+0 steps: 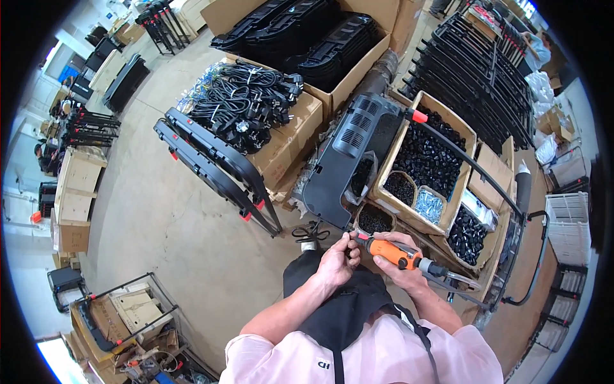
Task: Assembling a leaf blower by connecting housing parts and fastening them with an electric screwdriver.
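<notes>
My right hand (404,271) is wrapped round an orange power screwdriver (386,251), held level with its tip pointing left and a hose trailing from its back end. At that tip the fingers of my left hand (338,261) are pinched together; whatever sits between them is too small to make out. Just beyond both hands lies a dark grey plastic machine cover (326,187) with vent slots. A small tub of dark screws (375,219) stands beside its near end. Below the cover's edge, a coiled black cord (311,232) hangs near my left hand.
To the right, a large carton (382,182) holds black plastic parts and silver screws (429,205). Bundled power cords (246,105) lie on a carton at the left, with black frames (217,168) leaning against it. Black tubular frames (470,77) are stacked at the far right.
</notes>
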`<state>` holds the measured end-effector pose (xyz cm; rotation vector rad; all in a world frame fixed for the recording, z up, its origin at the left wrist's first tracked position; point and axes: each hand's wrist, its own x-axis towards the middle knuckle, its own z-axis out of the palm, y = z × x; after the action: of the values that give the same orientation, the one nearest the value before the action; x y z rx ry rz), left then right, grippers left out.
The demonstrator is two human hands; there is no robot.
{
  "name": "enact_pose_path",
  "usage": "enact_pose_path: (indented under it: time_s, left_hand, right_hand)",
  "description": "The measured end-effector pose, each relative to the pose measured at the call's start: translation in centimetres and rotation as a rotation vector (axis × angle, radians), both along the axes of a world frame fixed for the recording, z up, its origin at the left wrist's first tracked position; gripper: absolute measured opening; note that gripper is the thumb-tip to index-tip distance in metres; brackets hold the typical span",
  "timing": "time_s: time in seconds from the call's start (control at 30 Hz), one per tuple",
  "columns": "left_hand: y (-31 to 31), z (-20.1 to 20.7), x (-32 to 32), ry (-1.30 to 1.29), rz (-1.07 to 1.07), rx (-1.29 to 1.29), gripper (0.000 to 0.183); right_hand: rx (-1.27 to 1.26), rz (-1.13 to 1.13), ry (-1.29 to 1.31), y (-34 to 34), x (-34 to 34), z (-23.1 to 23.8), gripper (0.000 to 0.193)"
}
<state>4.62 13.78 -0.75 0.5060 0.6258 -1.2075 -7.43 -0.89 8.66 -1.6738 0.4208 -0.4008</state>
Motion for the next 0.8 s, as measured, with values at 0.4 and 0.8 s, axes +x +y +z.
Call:
enact_pose_path:
  time_s: [0.4, 0.8]
  left_hand:
    - [4.7, -0.9, 2.1, -0.294, -0.353, 0.104, 0.031]
    - [-0.1, 0.3, 12.6, -2.066, -1.038, 0.469, 0.041]
  right_hand:
    - [-0.02, -0.182, 0.072, 2.8, 2.8, -1.1, 0.048]
    - [-0.012, -0.139, 0.139, 3.8, 5.7, -0.9, 0.047]
